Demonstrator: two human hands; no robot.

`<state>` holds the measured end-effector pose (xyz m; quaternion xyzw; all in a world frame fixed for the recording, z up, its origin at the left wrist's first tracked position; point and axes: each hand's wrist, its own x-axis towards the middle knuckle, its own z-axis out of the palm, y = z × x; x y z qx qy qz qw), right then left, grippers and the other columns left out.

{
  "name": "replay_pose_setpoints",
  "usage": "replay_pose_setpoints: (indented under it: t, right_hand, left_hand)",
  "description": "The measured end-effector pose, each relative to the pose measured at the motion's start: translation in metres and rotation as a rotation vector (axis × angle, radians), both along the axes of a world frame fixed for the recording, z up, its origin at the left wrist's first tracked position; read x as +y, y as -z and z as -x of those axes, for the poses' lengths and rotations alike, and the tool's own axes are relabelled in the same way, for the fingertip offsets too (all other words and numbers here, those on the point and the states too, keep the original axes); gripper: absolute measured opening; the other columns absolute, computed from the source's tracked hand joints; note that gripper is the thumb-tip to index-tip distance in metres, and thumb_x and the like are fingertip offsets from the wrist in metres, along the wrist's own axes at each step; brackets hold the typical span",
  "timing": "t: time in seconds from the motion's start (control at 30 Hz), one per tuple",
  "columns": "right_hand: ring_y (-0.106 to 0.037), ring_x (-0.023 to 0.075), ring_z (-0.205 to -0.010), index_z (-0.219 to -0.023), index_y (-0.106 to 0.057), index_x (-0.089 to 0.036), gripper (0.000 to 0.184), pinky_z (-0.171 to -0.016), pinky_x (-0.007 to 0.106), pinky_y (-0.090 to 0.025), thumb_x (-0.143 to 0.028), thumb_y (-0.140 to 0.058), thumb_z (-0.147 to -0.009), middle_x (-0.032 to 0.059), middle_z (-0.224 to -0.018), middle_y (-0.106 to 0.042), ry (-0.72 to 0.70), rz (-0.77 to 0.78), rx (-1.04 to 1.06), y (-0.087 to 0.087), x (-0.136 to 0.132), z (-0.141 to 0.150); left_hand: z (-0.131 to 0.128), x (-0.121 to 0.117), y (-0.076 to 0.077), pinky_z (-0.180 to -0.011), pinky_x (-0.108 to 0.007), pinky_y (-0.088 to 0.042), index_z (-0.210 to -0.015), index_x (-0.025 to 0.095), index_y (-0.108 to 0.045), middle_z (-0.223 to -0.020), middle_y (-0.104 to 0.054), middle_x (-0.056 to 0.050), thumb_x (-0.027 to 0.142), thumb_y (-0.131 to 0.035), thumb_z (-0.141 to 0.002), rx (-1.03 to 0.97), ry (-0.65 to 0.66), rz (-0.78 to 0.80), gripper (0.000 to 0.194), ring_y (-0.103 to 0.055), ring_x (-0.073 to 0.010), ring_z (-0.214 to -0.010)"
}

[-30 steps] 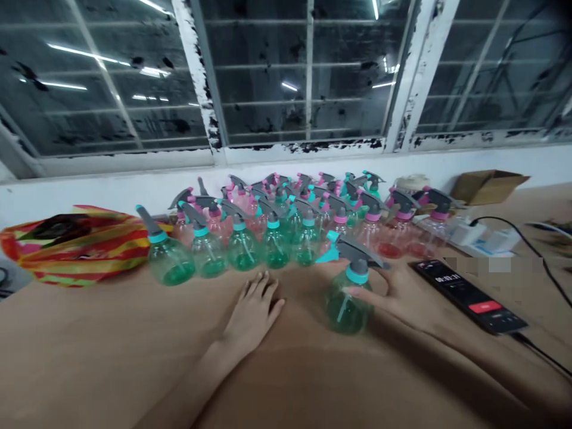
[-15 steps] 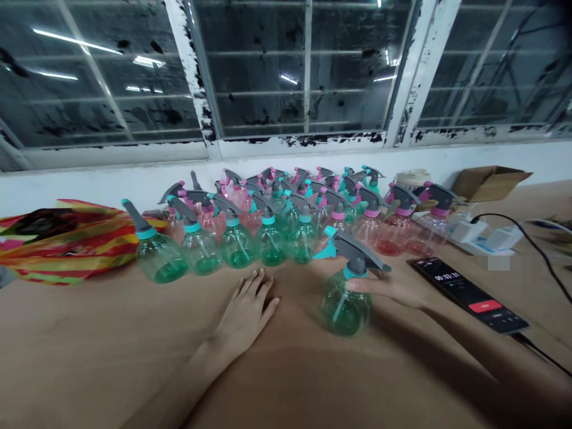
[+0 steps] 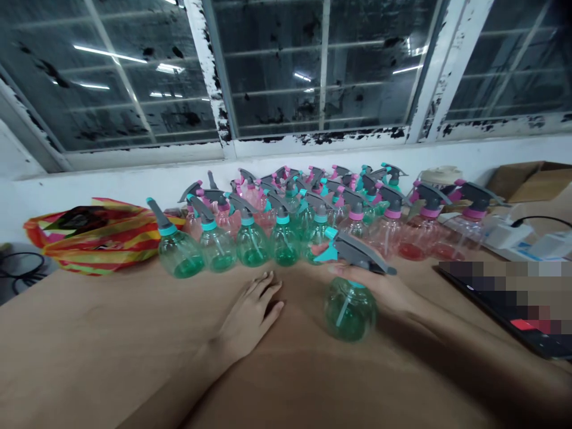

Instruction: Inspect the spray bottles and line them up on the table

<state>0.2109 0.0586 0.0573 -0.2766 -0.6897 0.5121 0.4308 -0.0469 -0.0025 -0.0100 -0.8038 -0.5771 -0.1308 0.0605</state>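
Observation:
In the head view a green spray bottle [image 3: 351,310] with a grey trigger head and turquoise nozzle stands near the middle of the table, apart from the rows. Its liquid lies low inside, with a pale dip tube showing. My right hand [image 3: 379,286] is closed round it at the neck, below the trigger head, thumb in front and fingertips partly hidden behind. My left hand [image 3: 250,316] lies palm down on the table, fingers stretched out, touching no bottle. Just beyond it are several green spray bottles [image 3: 286,241] in a front row.
Pink spray bottles [image 3: 413,235] and more green ones stand in rows behind, by the wall. A red-yellow striped bag [image 3: 111,250] lies at the left. To the right are a phone [image 3: 496,316], white plugs on a power strip [image 3: 509,232] and a cardboard box [image 3: 536,182].
My right hand has shifted up slightly on the bottle's neck, and its fingertips now show behind the head. The view has turned a little left. My left hand stays flat.

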Motion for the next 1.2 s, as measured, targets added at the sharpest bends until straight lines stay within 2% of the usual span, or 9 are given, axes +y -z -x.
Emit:
replay_pose_setpoints:
  t: [0.2,0.33,0.4,0.5,0.6,0.7,0.9,1.07,1.2]
  right_hand:
    - [-0.059,0.0212,-0.108,-0.104,-0.064,-0.033,0.025,-0.098,0.042,-0.041,-0.03,-0.065,-0.079,-0.0003,-0.11,-0.067,-0.091,-0.078,0.088,-0.004,0.004,0.015]
    - [-0.058,0.0208,-0.108,-0.096,-0.066,-0.031,0.015,-0.098,0.04,-0.041,-0.031,-0.062,-0.082,-0.0005,-0.097,-0.07,-0.072,-0.085,0.01,-0.003,0.003,0.013]
    - [-0.06,0.0211,-0.103,-0.093,-0.067,-0.029,0.014,-0.094,0.04,-0.043,-0.033,-0.06,-0.082,-0.0001,-0.091,-0.07,-0.04,-0.081,-0.043,-0.002,0.002,0.01]
    - [-0.064,0.0209,-0.087,-0.089,-0.067,-0.025,0.017,-0.08,0.037,-0.05,-0.038,-0.06,-0.081,0.0016,-0.088,-0.069,0.066,-0.069,-0.112,0.002,0.001,0.006]
    - [-0.064,0.0198,-0.077,-0.089,-0.066,-0.023,0.02,-0.071,0.035,-0.051,-0.041,-0.062,-0.08,0.0026,-0.086,-0.068,0.141,-0.064,-0.139,0.005,-0.001,0.006]
    - [-0.063,0.0213,-0.085,-0.092,-0.065,-0.025,0.02,-0.078,0.037,-0.05,-0.041,-0.062,-0.08,0.0022,-0.088,-0.067,0.134,-0.087,-0.124,0.004,-0.002,0.006]
    - [-0.058,0.0225,-0.108,-0.105,-0.064,-0.033,0.024,-0.098,0.042,-0.041,-0.038,-0.061,-0.082,0.0,-0.111,-0.066,0.033,-0.113,-0.025,-0.001,-0.004,0.012]
    - [-0.059,0.0233,-0.109,-0.113,-0.061,-0.034,0.032,-0.097,0.042,-0.045,-0.036,-0.063,-0.08,0.0006,-0.114,-0.066,-0.041,-0.042,-0.028,-0.006,-0.017,0.02]
    - [-0.06,0.024,-0.107,-0.108,-0.063,-0.033,0.029,-0.096,0.042,-0.046,-0.035,-0.064,-0.079,0.0006,-0.111,-0.067,-0.057,-0.091,-0.069,-0.013,-0.027,0.023]
  left_hand:
    - [0.021,-0.001,-0.001,-0.106,-0.04,-0.032,-0.127,0.02,-0.049,-0.137,-0.046,-0.007,0.043,-0.038,-0.095,-0.102,-0.048,0.014,0.041,-0.04,-0.022,-0.126]
    - [0.018,0.001,0.001,-0.106,-0.04,-0.032,-0.124,0.02,-0.052,-0.135,-0.048,-0.006,0.042,-0.039,-0.095,-0.116,-0.053,-0.005,0.039,-0.04,-0.0226,-0.126]
    - [0.015,0.0,0.001,-0.106,-0.04,-0.031,-0.124,0.019,-0.052,-0.135,-0.047,-0.007,0.042,-0.039,-0.095,-0.099,-0.053,-0.024,0.04,-0.04,-0.0232,-0.126]
    - [0.014,-0.001,0.001,-0.106,-0.042,-0.031,-0.124,0.019,-0.052,-0.137,-0.045,-0.009,0.045,-0.039,-0.094,-0.057,-0.074,-0.041,0.041,-0.038,-0.0245,-0.127]
    - [0.015,-0.002,0.001,-0.106,-0.043,-0.03,-0.126,0.02,-0.051,-0.138,-0.044,-0.009,0.046,-0.038,-0.094,-0.025,-0.082,-0.04,0.043,-0.038,-0.0247,-0.128]
    - [0.017,-0.002,0.001,-0.107,-0.043,-0.029,-0.128,0.02,-0.049,-0.138,-0.044,-0.009,0.047,-0.036,-0.095,-0.012,-0.077,-0.036,0.045,-0.037,-0.0243,-0.129]
    - [0.016,-0.002,0.002,-0.107,-0.044,-0.028,-0.13,0.017,-0.048,-0.14,-0.042,-0.011,0.048,-0.033,-0.096,0.03,-0.085,-0.018,0.048,-0.036,-0.0258,-0.13]
    - [0.014,-0.003,0.001,-0.107,-0.043,-0.028,-0.13,0.015,-0.048,-0.142,-0.039,-0.013,0.048,-0.034,-0.096,0.05,-0.085,-0.006,0.05,-0.036,-0.0262,-0.129]
    - [0.014,-0.003,0.001,-0.107,-0.044,-0.028,-0.131,0.013,-0.047,-0.142,-0.039,-0.015,0.047,-0.034,-0.096,0.065,-0.08,0.0,0.051,-0.036,-0.0271,-0.13]
